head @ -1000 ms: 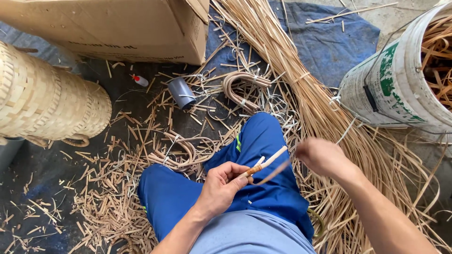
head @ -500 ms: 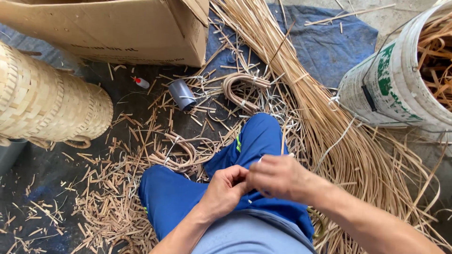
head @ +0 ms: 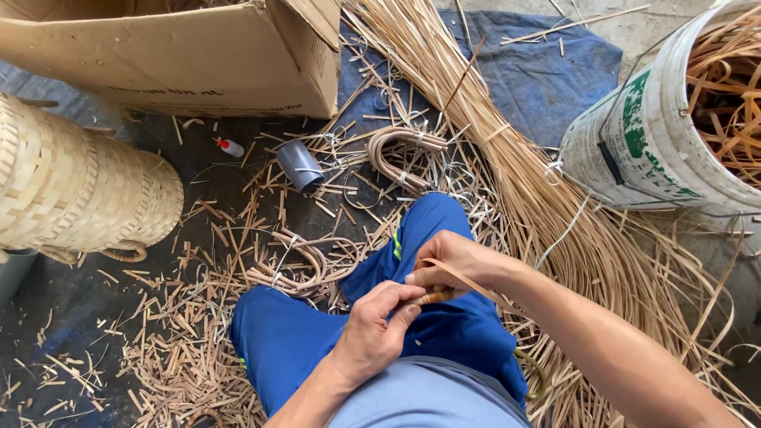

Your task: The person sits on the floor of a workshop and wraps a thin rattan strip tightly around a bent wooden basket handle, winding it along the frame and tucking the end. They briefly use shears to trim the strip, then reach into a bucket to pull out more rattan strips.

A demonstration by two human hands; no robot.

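Over my blue-trousered lap, my left hand (head: 379,325) pinches a short rattan piece (head: 434,297) between thumb and fingers. My right hand (head: 460,261) closes over the same piece from the far side and grips a thin flat rattan strip (head: 468,281), which loops from its fingers back along my right forearm. The two hands touch at the piece. Its far end is hidden under my right hand.
A woven basket (head: 71,190) lies at left, a cardboard box (head: 182,55) at the top. A white bucket (head: 658,143) of rattan strips stands at right. A long rattan bundle (head: 483,127) runs across a blue tarp (head: 547,71). Bent rattan loops (head: 400,154), a grey pipe piece (head: 299,164) and offcuts litter the floor.
My right hand came in from the right, where it held the strip out, and closed onto the piece in my left hand. The strip now bends around it.
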